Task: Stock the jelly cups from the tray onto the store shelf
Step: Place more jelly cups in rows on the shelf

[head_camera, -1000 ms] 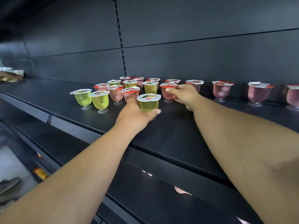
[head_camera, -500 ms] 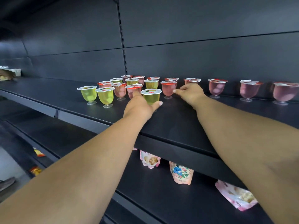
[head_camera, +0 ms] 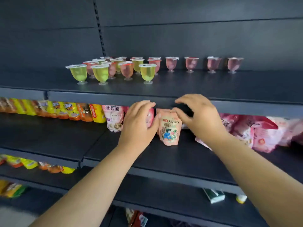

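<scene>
The jelly cups (head_camera: pixel 148 73) are lined up in rows on the store shelf (head_camera: pixel 196 86) so they can be seen and reached. Nothing is held by the left hand (head_camera: pixel 139 122) or right hand (head_camera: pixel 199 115); both are loosely curled below, probably freed to fetch more cups.

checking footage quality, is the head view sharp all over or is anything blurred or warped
Head view: jelly cups fairly sharp; the pink packets at right and the snack bags at lower left smear with blur; the upper shelf edge bends slightly from the wide lens; lighting is even, no harsh glare.
</scene>
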A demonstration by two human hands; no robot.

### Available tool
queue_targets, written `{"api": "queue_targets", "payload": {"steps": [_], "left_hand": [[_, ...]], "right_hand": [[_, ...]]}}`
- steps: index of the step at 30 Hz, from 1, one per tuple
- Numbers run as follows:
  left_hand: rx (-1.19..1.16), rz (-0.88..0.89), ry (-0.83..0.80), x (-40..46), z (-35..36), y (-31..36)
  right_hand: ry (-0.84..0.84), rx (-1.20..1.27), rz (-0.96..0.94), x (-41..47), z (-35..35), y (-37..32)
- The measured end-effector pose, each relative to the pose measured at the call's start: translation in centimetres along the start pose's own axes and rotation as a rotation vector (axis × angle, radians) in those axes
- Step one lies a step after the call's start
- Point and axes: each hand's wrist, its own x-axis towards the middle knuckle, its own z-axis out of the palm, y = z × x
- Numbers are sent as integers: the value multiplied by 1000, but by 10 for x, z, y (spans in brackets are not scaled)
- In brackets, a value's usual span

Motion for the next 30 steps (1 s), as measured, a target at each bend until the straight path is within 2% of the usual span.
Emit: {"api": "queue_targets", "payload": {"steps": [4, 7, 13, 18, 22, 25, 30], "left_hand": [[-39, 43, -138, -48, 5, -26], [-64, -16, -291, -95, 17, -46], [-70, -229, -632, -211, 56, -69], [-20, -465, -967, -343, 93, -78], [13, -669, -1182, -448, 110, -88], [62, -803, -1323, -516, 122, -93], [13, -893, -1377, -587, 128, -100]], "right_hand": [[-47, -42, 79, -74, 21, -19], [-182, -47, 273, -135, 35, -33], [-720, 31, 874, -263, 63, -45], [-1008, 7, 1169, -391, 81, -52], [-1215, 15, 1340, -484, 91, -64], [-1303, 51, 1439, -542, 102, -72], [-1446, 107, 1497, -620, 120, -81]]}}
